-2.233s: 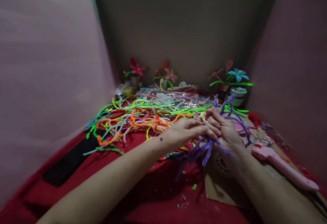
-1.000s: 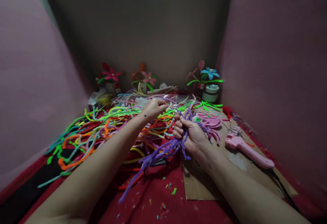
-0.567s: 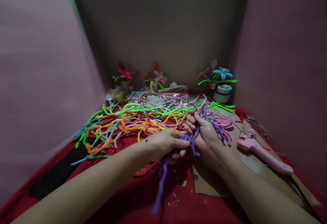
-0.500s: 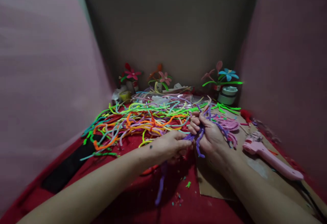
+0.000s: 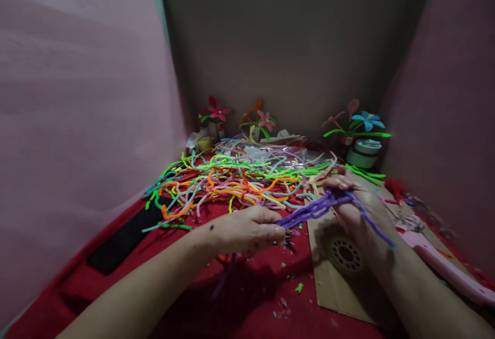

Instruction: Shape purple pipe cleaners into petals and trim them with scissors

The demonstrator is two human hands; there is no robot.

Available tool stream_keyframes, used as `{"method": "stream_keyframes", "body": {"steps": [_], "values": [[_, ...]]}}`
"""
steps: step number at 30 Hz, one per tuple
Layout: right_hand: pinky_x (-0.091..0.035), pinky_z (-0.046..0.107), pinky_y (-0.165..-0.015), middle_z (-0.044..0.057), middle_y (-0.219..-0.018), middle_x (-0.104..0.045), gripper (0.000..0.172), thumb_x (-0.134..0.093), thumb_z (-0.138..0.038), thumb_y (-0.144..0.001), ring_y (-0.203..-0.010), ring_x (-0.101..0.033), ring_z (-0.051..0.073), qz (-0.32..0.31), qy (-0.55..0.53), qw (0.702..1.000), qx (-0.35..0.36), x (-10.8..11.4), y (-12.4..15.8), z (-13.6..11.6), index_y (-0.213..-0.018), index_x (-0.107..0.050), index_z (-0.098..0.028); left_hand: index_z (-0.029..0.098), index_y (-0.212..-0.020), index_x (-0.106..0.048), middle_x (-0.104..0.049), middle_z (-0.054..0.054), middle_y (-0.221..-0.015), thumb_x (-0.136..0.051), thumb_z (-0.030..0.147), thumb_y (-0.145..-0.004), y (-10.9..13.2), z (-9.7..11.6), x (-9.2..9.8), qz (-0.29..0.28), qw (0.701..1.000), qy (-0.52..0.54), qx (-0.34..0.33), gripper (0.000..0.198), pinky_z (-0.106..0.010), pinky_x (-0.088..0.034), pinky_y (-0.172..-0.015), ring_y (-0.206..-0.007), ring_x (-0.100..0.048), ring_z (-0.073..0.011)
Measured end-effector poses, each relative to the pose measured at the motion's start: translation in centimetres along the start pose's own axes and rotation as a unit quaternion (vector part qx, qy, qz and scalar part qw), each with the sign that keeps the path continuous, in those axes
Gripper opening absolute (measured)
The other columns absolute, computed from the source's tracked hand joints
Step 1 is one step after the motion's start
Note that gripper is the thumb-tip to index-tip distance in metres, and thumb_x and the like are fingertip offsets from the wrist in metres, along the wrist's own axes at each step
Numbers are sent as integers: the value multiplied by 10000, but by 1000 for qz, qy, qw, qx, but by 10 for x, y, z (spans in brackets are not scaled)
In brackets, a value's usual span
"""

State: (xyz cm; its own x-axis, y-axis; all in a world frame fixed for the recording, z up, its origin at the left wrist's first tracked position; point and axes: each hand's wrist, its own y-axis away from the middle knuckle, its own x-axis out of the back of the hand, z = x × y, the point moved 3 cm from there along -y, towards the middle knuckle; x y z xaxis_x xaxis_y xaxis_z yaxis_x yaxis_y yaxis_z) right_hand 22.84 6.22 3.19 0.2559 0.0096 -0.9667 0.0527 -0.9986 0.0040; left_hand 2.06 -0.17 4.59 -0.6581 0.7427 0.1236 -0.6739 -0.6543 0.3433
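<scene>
A bundle of purple pipe cleaners (image 5: 315, 208) stretches between my two hands above a red cloth (image 5: 247, 298). My left hand (image 5: 247, 231) is closed, pinching the near end of the bundle, and a few purple ends hang below it. My right hand (image 5: 358, 202) grips the far end, palm up, with purple strands trailing over its wrist. Behind my hands lies a wide tangle of green, orange, yellow, pink and blue pipe cleaners (image 5: 232, 179).
A cardboard sheet (image 5: 348, 282) with a round perforated disc (image 5: 345, 254) lies under my right hand. A pink glue gun (image 5: 444, 267) sits at the right. Pipe-cleaner flowers (image 5: 218, 113) and a small lidded jar (image 5: 363, 152) stand along the back wall. A black strip (image 5: 124, 238) lies left.
My hands have drawn apart, pulling the purple bundle out straight between them. My right hand turned from a tight fist to palm up. The view shifted left.
</scene>
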Motion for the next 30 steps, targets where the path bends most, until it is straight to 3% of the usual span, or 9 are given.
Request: {"method": "stream_keyframes", "body": {"steps": [4, 9, 12, 14, 16, 18, 21, 24, 30], "values": [[-332, 133, -337, -74, -419, -322, 355, -222, -120, -945, -323, -312, 56, 12, 10, 999, 33, -3, 0, -12, -718, -487, -187, 148, -725, -506, -271, 88, -482, -552, 368, -794, 14, 2, 28, 50, 995, 83, -13, 235, -162, -146, -357, -389, -184, -29], [-294, 149, -329, -82, -426, -332, 258, -369, -189, -918, -322, -287, 43, 9, 179, 984, 20, -6, 14, 30, -740, -552, -147, 156, -754, -493, -314, 90, -471, -532, 280, -804, 15, 12, 55, 211, 944, 226, -116, 139, -125, -190, -329, -338, -241, -18], [-403, 189, -452, -19, -564, -520, 244, -485, -348, -861, -487, -488, 80, 29, 336, 940, 46, -1, 30, 60, -782, -603, -150, 144, -747, -487, -536, 8, -600, -543, 265, -782, -4, 8, 31, 242, 937, 218, -126, 138, -175, -396, -401, -446, -509, -77], [-433, 224, -525, 14, -691, -601, 314, -496, -461, -825, -631, -564, 128, 55, 468, 879, 69, 2, 41, 70, -840, -627, -176, 131, -748, -504, -582, -25, -644, -536, 274, -772, -22, 2, 4, 194, 951, 214, -112, 149, -238, -481, -509, -522, -575, -111], [-448, 268, -592, 30, -745, -633, 340, -492, -503, -805, -719, -588, 176, 60, 575, 810, 96, 1, 50, 74, -837, -634, -196, 132, -754, -521, -584, -13, -629, -548, 264, -742, -38, -4, -20, 148, 958, 220, -106, 135, -246, -482, -521, -504, -565, -107], [-453, 314, -640, 43, -768, -648, 330, -489, -507, -796, -767, -596, 218, 55, 641, 755, 126, -2, 54, 75, -818, -630, -210, 135, -800, -547, -575, 4, -588, -550, 248, -722, -48, -8, -33, 154, 955, 228, -108, 138, -228, -457, -473, -454, -535, -100], [-455, 353, -688, 59, -796, -656, 253, -518, -462, -785, -834, -601, 258, 38, 680, 717, 151, -3, 54, 76, -831, -617, -234, 131, -827, -566, -529, 24, -497, -521, 227, -702, -55, -13, -39, 160, 952, 249, -72, 164, -210, -381, -367, -363, -466, -97], [-460, 351, -702, 57, -803, -653, 193, -549, -416, -775, -825, -605, 248, 19, 660, 734, 163, -4, 53, 78, -847, -602, -244, 141, -791, -539, -463, 49, -457, -490, 179, -685, -53, -14, -39, 155, 949, 270, -47, 122, -188, -343, -346, -339, -410, -75], [-378, 256, -393, -31, -496, -514, 294, -596, -482, -731, -440, -497, 140, 4, 511, 860, -3, -3, 49, 79, -655, -521, -209, 189, -697, -403, -337, 97, -454, -421, 228, -784, -40, -9, -36, 145, 983, 117, -9, 97, -142, -271, -301, -310, -289, -38]]}}
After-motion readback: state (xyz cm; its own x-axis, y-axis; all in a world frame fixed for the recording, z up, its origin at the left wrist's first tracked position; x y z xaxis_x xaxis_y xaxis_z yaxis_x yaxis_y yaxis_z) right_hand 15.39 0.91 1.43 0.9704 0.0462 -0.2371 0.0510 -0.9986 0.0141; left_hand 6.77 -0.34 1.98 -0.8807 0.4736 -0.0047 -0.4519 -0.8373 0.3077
